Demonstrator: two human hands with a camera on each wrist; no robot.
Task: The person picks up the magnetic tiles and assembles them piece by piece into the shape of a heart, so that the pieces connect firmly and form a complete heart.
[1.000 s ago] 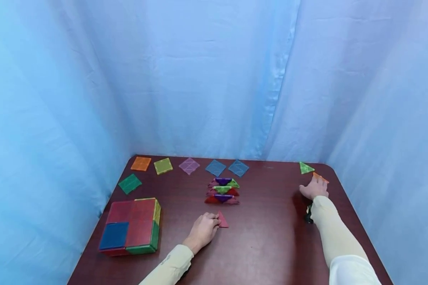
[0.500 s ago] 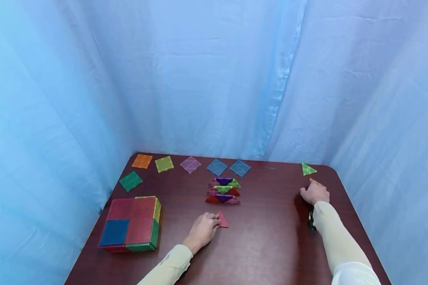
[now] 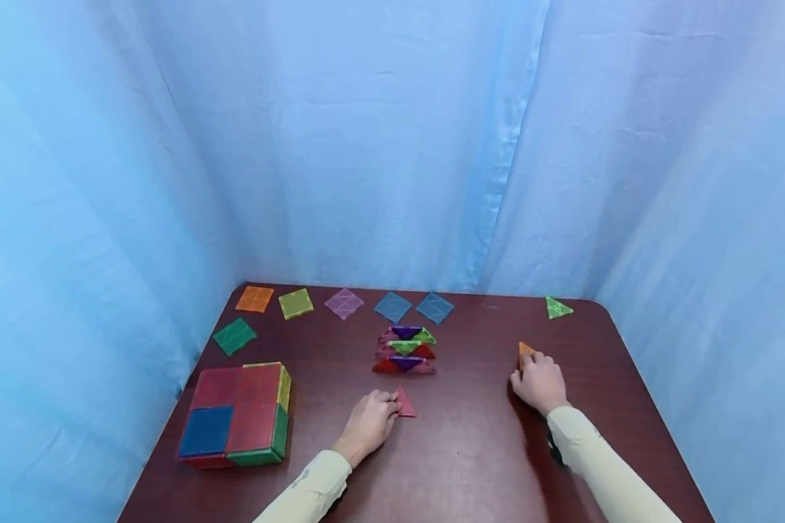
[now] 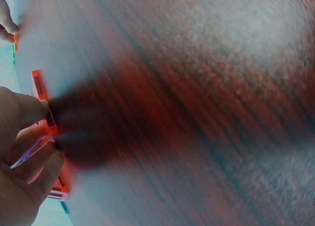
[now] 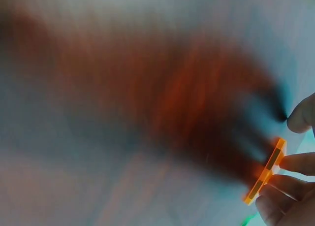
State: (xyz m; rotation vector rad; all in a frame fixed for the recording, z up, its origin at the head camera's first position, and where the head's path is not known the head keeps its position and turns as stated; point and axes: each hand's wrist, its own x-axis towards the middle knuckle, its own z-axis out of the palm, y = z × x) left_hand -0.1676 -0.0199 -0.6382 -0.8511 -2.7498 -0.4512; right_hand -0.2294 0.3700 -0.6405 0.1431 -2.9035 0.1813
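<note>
At the table's middle my left hand [image 3: 369, 421] holds a red triangular magnetic tile [image 3: 406, 407] by its left side. The left wrist view has thumb and fingertips at the edge of this red tile [image 4: 39, 85]. Farther right, fingers of my right hand [image 3: 541, 381] rest on an orange triangular tile [image 3: 525, 350], partly covering it. In the right wrist view the thumb is apart from the orange tile [image 5: 266, 173], while the other fingers touch it. Just beyond the left hand stand three rows of tilted triangular tiles [image 3: 405, 350], purple, green and red.
A block of stacked square tiles [image 3: 255, 414] sits at the left of the dark table [image 3: 471, 465]. Along the back lie an orange square [image 3: 255, 298], a yellow square [image 3: 296, 303], a purple square [image 3: 344, 303], two blue squares [image 3: 392, 307] and a green triangle [image 3: 559, 308]. A green square [image 3: 234, 336] lies nearer.
My right hand has come from the back right corner toward the middle, and the orange triangular tile has moved with it. The left hand keeps its place at the red tile.
</note>
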